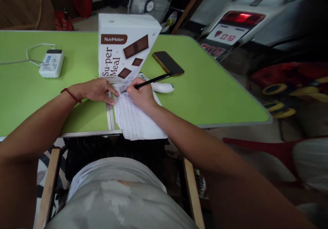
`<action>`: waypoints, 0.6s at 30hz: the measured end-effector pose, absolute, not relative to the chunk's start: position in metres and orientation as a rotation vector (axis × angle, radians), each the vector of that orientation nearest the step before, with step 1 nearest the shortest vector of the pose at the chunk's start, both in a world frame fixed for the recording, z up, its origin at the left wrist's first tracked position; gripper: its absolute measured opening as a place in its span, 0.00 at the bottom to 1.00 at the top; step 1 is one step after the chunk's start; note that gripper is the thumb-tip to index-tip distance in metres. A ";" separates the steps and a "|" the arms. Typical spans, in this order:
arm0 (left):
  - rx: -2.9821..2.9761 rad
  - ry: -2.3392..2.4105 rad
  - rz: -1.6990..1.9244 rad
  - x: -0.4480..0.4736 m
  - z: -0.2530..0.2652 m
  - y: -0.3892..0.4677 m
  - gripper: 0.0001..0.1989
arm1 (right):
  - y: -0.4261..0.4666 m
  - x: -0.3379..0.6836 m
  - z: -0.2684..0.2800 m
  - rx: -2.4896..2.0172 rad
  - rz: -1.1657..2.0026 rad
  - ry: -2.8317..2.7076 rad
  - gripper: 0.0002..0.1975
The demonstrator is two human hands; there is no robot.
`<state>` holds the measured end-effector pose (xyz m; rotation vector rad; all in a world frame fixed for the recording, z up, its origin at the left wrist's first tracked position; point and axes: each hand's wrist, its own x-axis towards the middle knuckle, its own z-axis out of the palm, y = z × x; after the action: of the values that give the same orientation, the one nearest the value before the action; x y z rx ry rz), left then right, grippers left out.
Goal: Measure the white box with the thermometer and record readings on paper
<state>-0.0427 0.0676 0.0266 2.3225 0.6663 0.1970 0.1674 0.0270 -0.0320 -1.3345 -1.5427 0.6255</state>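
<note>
Between the thumb and fingers of my right hand [142, 94] is a black pen [151, 81], its tip down on a sheet of paper [130, 119]. Rows of small handwriting or print cover the sheet's left side; its right part is white. My left hand [98, 90] rests at the paper's upper left edge, index finger and thumb stretched out and apart, holding nothing. A white box [128, 48] labelled "NutriMotion Su-per Meal" stands upright just beyond both hands. Behind my right hand lies a white handheld device [163, 87], partly hidden by the hand and pen.
A dark phone [168, 63] lies right of the box on the green table [212, 95]. At the left sits a white adapter [52, 64] with a cable. Past the table are a fan [150, 3] and a scooter with a red tail light [242, 17].
</note>
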 end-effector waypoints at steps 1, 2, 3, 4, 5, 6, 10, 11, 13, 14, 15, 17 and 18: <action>2.325 0.665 0.201 -0.043 0.027 0.068 0.19 | 0.027 0.167 -0.032 -1.332 0.623 -1.546 0.10; 2.330 0.664 0.204 -0.043 0.027 0.068 0.19 | 0.028 0.167 -0.032 -1.329 0.618 -1.550 0.10; 2.335 0.664 0.205 -0.043 0.027 0.067 0.20 | 0.028 0.167 -0.032 -1.326 0.612 -1.551 0.10; 2.339 0.665 0.204 -0.042 0.027 0.067 0.20 | 0.028 0.166 -0.032 -1.322 0.608 -1.546 0.10; 2.341 0.664 0.199 -0.042 0.027 0.067 0.20 | 0.029 0.166 -0.032 -1.317 0.605 -1.537 0.10; 2.339 0.662 0.195 -0.042 0.028 0.067 0.19 | 0.029 0.166 -0.032 -1.313 0.601 -1.527 0.11; 2.328 0.657 0.213 -0.042 0.027 0.068 0.17 | 0.028 0.165 -0.030 -1.311 0.591 -1.509 0.12; 2.324 0.657 0.216 -0.042 0.027 0.068 0.17 | 0.028 0.165 -0.029 -1.314 0.591 -1.507 0.12; 2.313 0.655 0.219 -0.042 0.025 0.069 0.17 | 0.028 0.165 -0.029 -1.324 0.590 -1.497 0.12; 2.309 0.649 0.219 -0.043 0.025 0.069 0.17 | 0.028 0.165 -0.030 -1.330 0.587 -1.492 0.12; 2.308 0.640 0.219 -0.043 0.024 0.070 0.17 | 0.029 0.166 -0.031 -1.333 0.583 -1.491 0.12; 2.314 0.628 0.220 -0.043 0.023 0.070 0.17 | 0.030 0.167 -0.033 -1.332 0.573 -1.499 0.12; 2.317 0.627 0.220 -0.043 0.023 0.070 0.17 | 0.031 0.168 -0.035 -1.328 0.567 -1.508 0.12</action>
<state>-0.0432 0.0704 0.0234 2.3166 0.6272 0.2204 0.1676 0.0307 -0.0346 -1.3284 -1.5079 0.5672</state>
